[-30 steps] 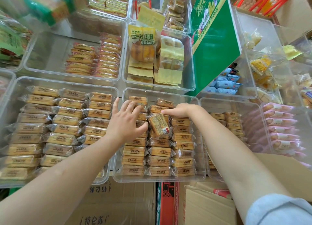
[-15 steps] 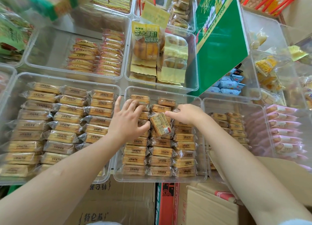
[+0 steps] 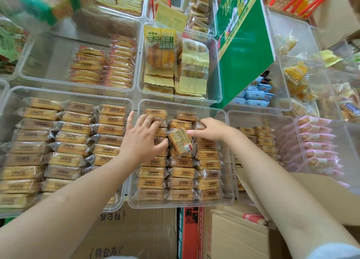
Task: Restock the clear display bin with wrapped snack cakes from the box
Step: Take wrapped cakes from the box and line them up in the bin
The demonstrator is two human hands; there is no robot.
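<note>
1. Step in hand: settling wrapped golden snack cakes [image 3: 180, 172] into the clear plastic display bin [image 3: 136, 202].
2. Left hand [image 3: 143, 140] lies spread, fingers pressing the left column.
3. Right hand [image 3: 209, 129] pinches the tilted, barcode-up cake [image 3: 180, 141] at its 1 o'clock corner.
4. Next: likely lay it flat in the middle column.

Surface: shelf, hidden under my bins | centre: clear display bin [image 3: 230, 198] | left: fuller bin [image 3: 124, 200] | far: yellow-pack bin [image 3: 219, 95] | near: cardboard boxes [image 3: 136, 237]
</note>
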